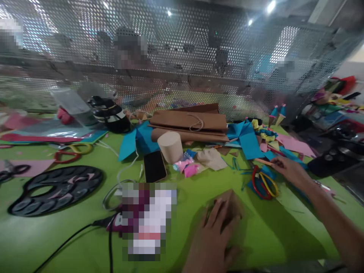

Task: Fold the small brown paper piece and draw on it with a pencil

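My left hand (217,227) lies on a folded piece of brown paper (233,200), fingers spread over it against the green tabletop. Farther right, my right hand (287,168) pinches the end of a thin orange pencil-like stick (263,162); blur hides its exact kind. Just below that stick are scissors (259,184) with one red and one yellow handle loop. Blue paper scraps (269,172) lie beneath and beside the right hand.
Rolled brown paper (189,121) and a cream cylinder (170,147) stand behind a black phone (155,167). Pink packets (192,170) lie nearby. At left are a black palette (58,189), more scissors (66,156) and a cabled power strip (119,222). A perforated metal screen (176,64) closes the back.
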Available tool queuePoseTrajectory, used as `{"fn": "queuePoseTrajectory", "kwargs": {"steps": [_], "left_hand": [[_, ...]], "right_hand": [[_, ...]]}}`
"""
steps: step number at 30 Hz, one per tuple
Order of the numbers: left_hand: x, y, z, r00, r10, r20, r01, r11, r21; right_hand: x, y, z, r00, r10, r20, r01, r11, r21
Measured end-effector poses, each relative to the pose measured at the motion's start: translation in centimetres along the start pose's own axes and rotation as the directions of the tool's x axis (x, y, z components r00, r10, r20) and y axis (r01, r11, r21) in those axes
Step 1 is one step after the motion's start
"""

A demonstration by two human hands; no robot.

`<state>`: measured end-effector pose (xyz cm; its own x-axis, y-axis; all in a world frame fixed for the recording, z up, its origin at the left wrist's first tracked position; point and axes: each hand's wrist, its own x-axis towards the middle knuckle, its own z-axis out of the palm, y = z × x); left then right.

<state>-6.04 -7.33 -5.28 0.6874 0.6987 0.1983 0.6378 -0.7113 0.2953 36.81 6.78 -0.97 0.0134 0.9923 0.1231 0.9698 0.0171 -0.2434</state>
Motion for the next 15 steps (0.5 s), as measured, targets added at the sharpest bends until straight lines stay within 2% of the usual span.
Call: {"fn": "queuePoseTrajectory", "kwargs": {"steps": [4,7,11,15], "left_hand": [[0.1,-0.5,0.8,0.997,0.041,-0.07,-0.033,0.994,0.105],[0.3,-0.9,1.2,0.985,0.087,-0.146,-0.058,0.98,0.191],[0.5,-1.6,1.7,0.96,0.168,-0.226,-0.098,0.951,0.293],[0.4,-2.2,2.2,0.937,0.21,-0.281,-0.085,0.913,0.398]], "right_hand": [[-2.4,0.9,-0.7,0.999,0.013,-0.037,-0.01,0.998,0.06],[-3.1,0.1,0.0,0.998,0.003,-0.055,-0.001,0.999,0.036],[-1.9,-1.3,0.6,0.999,-0.034,-0.041,0.033,0.999,-0.036],[1.0,-0.8,-1.0,0.996,0.054,-0.067,-0.065,0.983,-0.169]]}}
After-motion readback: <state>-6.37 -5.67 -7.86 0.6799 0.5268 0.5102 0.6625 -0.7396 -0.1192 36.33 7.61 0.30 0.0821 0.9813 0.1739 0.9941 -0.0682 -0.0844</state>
